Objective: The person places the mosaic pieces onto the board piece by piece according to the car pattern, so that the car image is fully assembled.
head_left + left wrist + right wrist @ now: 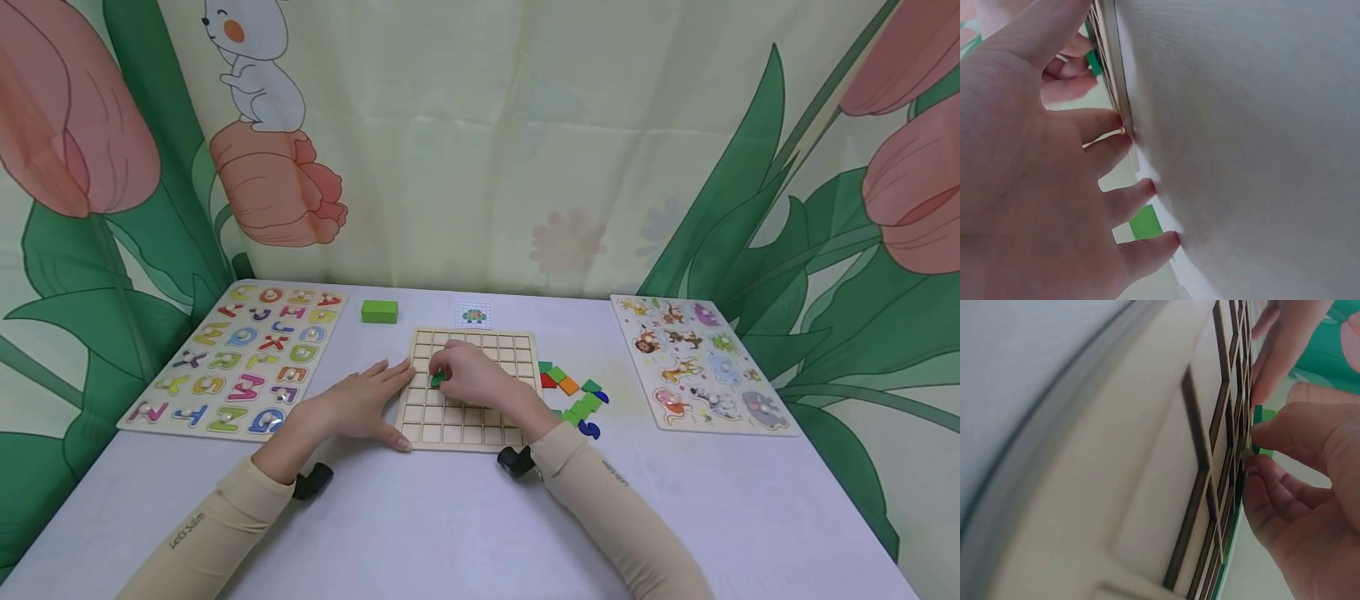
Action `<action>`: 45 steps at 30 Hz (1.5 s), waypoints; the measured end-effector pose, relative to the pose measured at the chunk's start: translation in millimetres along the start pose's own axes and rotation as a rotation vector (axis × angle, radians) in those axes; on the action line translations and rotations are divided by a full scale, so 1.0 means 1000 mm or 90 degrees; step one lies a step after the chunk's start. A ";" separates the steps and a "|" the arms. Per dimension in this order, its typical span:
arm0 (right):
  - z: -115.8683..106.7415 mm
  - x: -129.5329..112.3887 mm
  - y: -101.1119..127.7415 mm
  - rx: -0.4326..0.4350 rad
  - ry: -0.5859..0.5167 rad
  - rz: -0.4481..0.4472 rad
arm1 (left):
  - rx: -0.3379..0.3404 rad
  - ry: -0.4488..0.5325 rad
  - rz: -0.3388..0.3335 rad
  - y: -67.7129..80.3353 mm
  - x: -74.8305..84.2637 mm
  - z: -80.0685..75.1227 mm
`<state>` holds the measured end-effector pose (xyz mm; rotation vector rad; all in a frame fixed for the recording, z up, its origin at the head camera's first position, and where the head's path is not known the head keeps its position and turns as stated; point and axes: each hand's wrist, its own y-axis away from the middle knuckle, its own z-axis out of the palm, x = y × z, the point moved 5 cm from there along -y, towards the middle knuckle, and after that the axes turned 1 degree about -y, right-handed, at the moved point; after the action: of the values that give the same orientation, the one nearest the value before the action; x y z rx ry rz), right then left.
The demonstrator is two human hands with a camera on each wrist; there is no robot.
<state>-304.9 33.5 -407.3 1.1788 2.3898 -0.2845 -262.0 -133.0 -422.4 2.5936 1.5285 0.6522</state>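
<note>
A wooden grid board (480,417) with square cells lies at the table's middle. My right hand (472,375) is over its left part and pinches a small green tile (438,379) against the cells; the same green tile (1259,415) shows between thumb and fingers in the right wrist view. My left hand (367,400) lies flat with straight fingers on the table, its fingertips touching the grid board's left edge (1119,94). Loose tiles (573,392) in green, red, orange and blue lie just right of the board.
An alphabet puzzle (240,358) lies at the left and an animal puzzle (701,362) at the right. Behind the board are a green block (379,311) and a small pattern card (474,315). A curtain with flowers hangs behind the table.
</note>
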 end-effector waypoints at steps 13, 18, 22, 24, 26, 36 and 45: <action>0.003 -0.002 -0.003 0.008 0.015 -0.003 | -0.001 0.003 -0.002 0.001 0.001 -0.001; 0.003 -0.002 -0.002 0.005 0.013 0.008 | -0.001 0.002 -0.002 0.001 0.001 -0.001; 0.004 -0.002 -0.001 0.005 0.021 0.014 | 0.000 0.001 -0.001 0.000 0.001 0.000; 0.004 -0.001 -0.001 0.005 0.023 0.016 | 0.000 0.000 0.000 0.000 0.000 0.001; 0.004 -0.001 0.000 0.005 0.023 0.016 | 0.000 -0.003 -0.001 -0.001 0.000 0.001; -0.004 0.000 0.010 0.016 0.023 0.006 | 0.000 -0.004 -0.006 -0.001 0.000 0.001; -0.015 0.010 0.030 0.015 0.019 0.031 | -0.004 -0.005 -0.007 -0.002 0.000 0.002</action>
<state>-291.4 64.7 -399.0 1.2591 2.3857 -0.2811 -262.6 -131.7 -424.5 2.5780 1.5356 0.6444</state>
